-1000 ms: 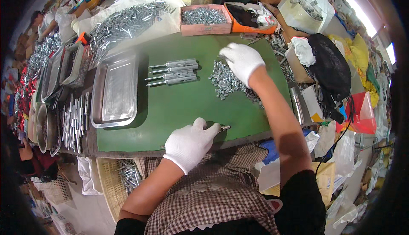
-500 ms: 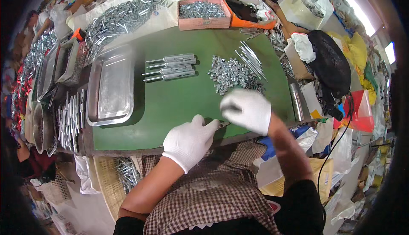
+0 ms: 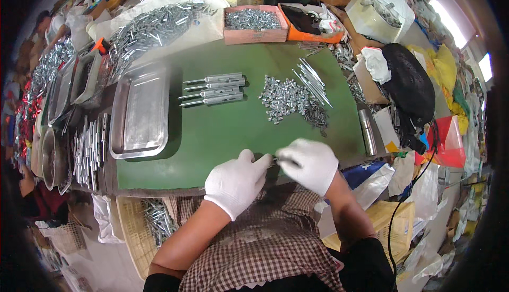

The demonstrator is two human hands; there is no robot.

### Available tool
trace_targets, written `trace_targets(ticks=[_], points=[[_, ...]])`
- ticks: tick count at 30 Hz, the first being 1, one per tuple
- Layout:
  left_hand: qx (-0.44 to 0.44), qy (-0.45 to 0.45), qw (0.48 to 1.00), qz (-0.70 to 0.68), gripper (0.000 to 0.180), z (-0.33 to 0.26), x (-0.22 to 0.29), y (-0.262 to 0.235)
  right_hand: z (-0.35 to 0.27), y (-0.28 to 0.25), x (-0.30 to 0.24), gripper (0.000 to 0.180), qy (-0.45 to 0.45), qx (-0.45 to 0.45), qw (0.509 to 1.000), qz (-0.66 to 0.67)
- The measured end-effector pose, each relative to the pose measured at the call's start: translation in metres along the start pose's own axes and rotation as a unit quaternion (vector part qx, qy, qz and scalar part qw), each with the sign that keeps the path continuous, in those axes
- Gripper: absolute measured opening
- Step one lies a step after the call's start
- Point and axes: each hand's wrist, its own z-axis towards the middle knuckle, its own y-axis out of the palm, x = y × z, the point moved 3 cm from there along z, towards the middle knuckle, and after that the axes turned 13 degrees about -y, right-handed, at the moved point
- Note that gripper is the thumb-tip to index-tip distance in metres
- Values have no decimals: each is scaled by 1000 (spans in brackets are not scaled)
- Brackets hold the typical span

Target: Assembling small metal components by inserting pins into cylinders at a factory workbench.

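Note:
Both hands wear white gloves and meet at the near edge of the green table [image 3: 222, 133]. My left hand [image 3: 236, 183] pinches a small metal part [image 3: 271, 160] at its fingertips. My right hand [image 3: 309, 163] is closed on the same part from the right side, fingers blurred. Farther out on the table lies a heap of small silver metal pieces [image 3: 286, 98] with thin metal rods [image 3: 312, 82] beside it. A few assembled metal bolts [image 3: 212, 89] lie in a row at the table's middle.
An empty steel tray [image 3: 139, 114] sits at the left of the table. A pink box of small parts [image 3: 253, 23] stands at the far edge, with a big pile of metal tubes [image 3: 154, 24] on a white sack. Trays, bags and clutter surround the table.
My right hand came back from the heap of small pieces to the near edge and joined my left hand on the small part. My left hand stayed put.

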Motion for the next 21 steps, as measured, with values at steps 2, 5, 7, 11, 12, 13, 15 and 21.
trace_targets(ticks=[2,5,7,11,12,13,15,21], points=[[1,7,1000,0,24,-1,-1,2,10,-5,14,14,47,24,999,-1],[21,10,1000,-11,22,0,1,0,33,-5,32,13,65,33,996,-58],[17,8,1000,-7,20,0,2,-1,43,-1,40,13,50,-11,995,-82],[19,10,1000,-11,20,-1,1,2,52,5,38,12,-11,-102,986,-130],[25,12,999,-17,20,-1,1,2,53,6,37,12,-13,-103,986,-128],[33,16,999,-24,20,0,1,1,56,7,36,12,-5,-119,985,-124],[24,12,999,-22,19,-1,0,1,57,11,38,12,1,-134,984,-120],[13,15,1000,-13,18,0,0,1,56,10,43,14,28,-125,988,-87]])
